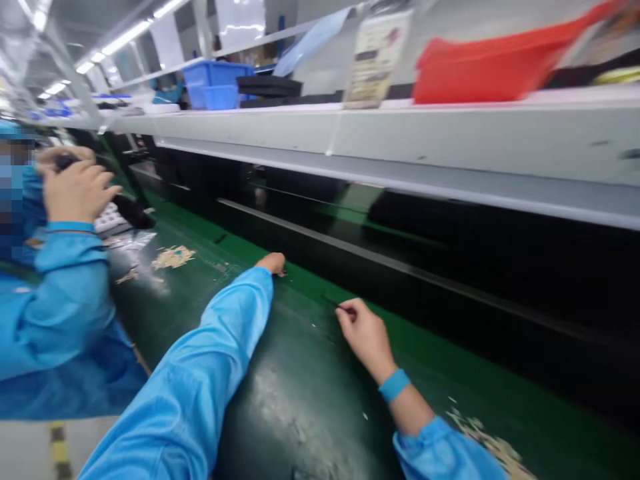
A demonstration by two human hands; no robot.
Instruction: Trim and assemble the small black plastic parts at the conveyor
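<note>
Seeing at far left a co-worker (55,313) in blue, with a dark thing (133,210) near the raised hands (75,190). Just right of that, noting pale scraps (173,257) heaped on the green worktop (300,373); above, on the shelf (380,137), noting a blue bin (213,80). Next, finding the left grip (273,263) near the worktop's far side, curled narrow; can't tell whether holding anything, with most fingertips hidden. A little further right, pinching a dark strip (331,302) by one end between thumb and finger of the right grip (366,333), closed narrow. Pointing the free end toward the left grip, well apart from it; can't tell whether touching the worktop. Wearing a blue band (395,385) at the right wrist. Further right, noting a red bin (470,70) on the shelf and, below, more scraps (493,443) beside the right sleeve (447,457). Judging by the dark strip, in hand and not set down, probably partway through a step. Can't tell how much is done or left
</note>
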